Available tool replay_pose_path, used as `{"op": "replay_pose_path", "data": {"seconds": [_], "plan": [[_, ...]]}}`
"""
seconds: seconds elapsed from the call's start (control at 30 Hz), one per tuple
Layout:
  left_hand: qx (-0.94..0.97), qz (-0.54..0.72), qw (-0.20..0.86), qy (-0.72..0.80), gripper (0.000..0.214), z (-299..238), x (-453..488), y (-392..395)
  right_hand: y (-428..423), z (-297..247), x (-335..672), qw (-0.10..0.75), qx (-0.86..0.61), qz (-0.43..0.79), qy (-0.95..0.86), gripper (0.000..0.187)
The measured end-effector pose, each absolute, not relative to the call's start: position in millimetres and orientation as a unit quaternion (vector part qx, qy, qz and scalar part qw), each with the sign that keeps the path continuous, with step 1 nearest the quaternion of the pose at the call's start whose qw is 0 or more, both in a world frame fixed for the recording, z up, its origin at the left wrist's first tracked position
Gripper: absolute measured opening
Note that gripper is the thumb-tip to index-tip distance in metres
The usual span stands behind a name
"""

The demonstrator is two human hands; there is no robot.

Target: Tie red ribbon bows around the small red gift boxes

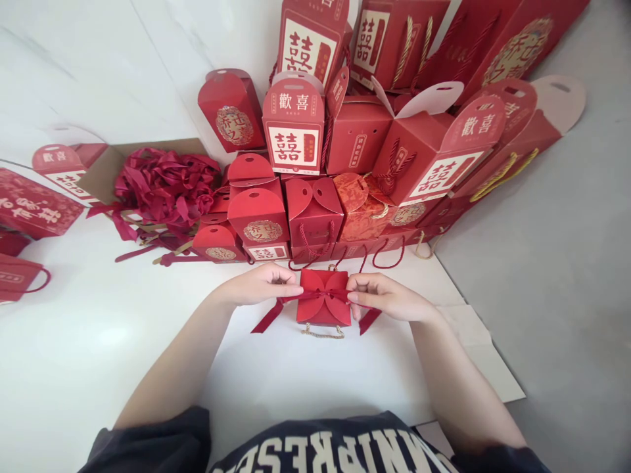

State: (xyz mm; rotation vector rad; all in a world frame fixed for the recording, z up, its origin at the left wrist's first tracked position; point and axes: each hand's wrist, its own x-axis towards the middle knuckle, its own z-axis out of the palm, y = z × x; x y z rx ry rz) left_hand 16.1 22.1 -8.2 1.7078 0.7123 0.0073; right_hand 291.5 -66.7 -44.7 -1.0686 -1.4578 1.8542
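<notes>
Head view: small red gift box [324, 307] sits on the white table [98, 368] near its right edge, left hand [261, 284] and right hand [382, 294] each pinching a red ribbon [315, 295] end across it. Behind, a pile of red boxes [345, 164] and loose ribbons [165, 187].

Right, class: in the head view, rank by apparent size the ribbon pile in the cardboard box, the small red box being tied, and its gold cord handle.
1. Ribbon pile, though farther away.
2. Small red box.
3. Gold cord handle.
</notes>
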Motion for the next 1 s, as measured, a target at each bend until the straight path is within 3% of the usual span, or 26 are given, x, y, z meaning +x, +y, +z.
{"op": "replay_pose_path", "data": {"seconds": [0.27, 0.47, 0.73, 1.0], "plan": [[0.736, -0.027, 0.595, 0.322, 0.033, -10, 16, 24, -64, -43, 283, 0.303, -0.441, 0.597, -0.598, 0.035], [0.733, -0.050, 0.605, 0.307, 0.033, -21, 11, 33, -64, -45, 293, 0.234, -0.455, 0.617, -0.597, 0.037], [0.727, -0.066, 0.631, 0.263, 0.026, -33, 4, 42, -64, -46, 295, 0.223, -0.446, 0.646, -0.578, 0.037], [0.775, 0.038, 0.615, 0.141, 0.019, -24, -1, 45, -63, -50, 293, 0.227, -0.436, 0.649, -0.581, 0.037]]}}
